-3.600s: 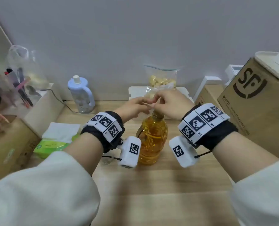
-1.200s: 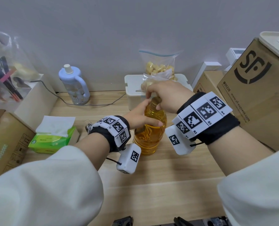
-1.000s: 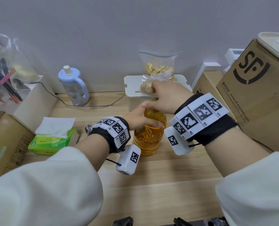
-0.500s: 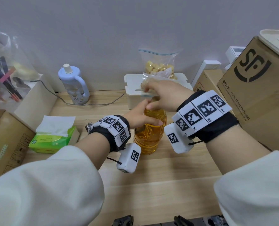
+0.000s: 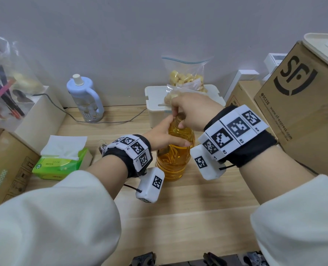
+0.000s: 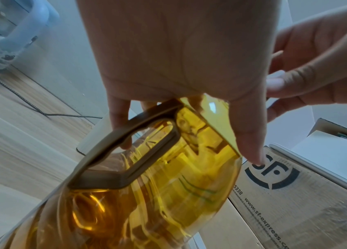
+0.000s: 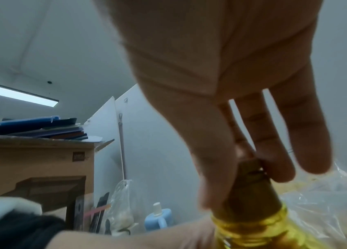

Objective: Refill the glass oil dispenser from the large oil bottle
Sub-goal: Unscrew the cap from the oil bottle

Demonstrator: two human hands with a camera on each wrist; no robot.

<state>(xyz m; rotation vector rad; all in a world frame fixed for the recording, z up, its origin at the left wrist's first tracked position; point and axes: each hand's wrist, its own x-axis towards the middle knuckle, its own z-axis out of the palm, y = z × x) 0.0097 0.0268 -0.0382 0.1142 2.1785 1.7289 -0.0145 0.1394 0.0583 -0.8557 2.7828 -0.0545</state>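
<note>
**Cap Still On: Both Hands Working the Upright Oil Bottle**

The large oil bottle (image 5: 175, 150) is standing upright on the desk (image 5: 188, 204), right in front of the person, its long axis running vertically. The left hand (image 5: 162, 138) is wrapping the shoulder of the bottle from the left, thumb lying across the front, bracing it. The right hand (image 5: 191, 114) is reaching down from above and to the right, its thumb and fingers pinching the brown cap (image 7: 251, 170) at the very top. In the left wrist view a brown handle (image 6: 125, 151) is showing on the near side of the bottle, below the palm.

The relation that matters is vertical: the cap is sitting directly above the braced body, so the twist needs to be turning about the bottle's upright axis while the left hand is resisting. The right hand is the nearer one to the cap and is best placed to lift it off.

The glass oil dispenser is not clearly showing in any view, so pouring appears to be some way off.
</note>
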